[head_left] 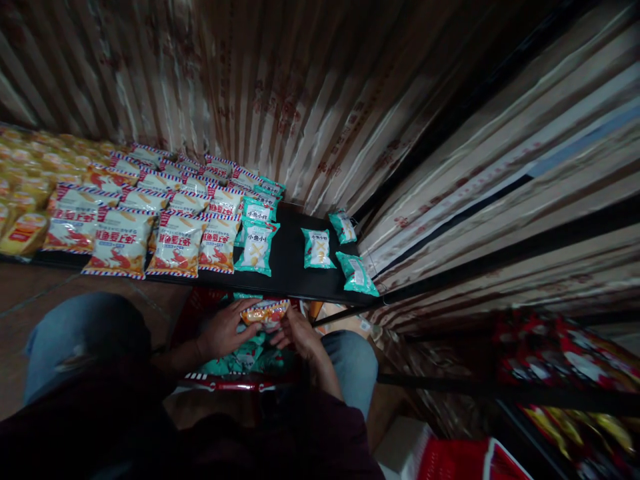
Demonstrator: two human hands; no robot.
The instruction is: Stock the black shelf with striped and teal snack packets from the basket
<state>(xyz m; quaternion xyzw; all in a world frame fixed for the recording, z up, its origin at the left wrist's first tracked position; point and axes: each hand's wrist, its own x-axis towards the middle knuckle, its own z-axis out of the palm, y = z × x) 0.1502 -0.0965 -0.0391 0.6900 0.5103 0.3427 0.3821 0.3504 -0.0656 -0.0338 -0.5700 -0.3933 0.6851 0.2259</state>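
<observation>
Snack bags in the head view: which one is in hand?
The orange-and-white bag between the left hand and right hand, over the red basket; the matching bags sit on the black shelf.

A: Dim in here, and the shadows lie deepest along the top!

B: Across the back now, pleated brownish sheeting (240,87), fold after fold, printed in dull red!

A: And more pleats to the right, crossed by a dark slanting bar (450,133).

B: At the foot of it all, a long black shelf (290,247)!

A: Lower left, brownish floor tiles (30,287), pale joints showing.
</observation>
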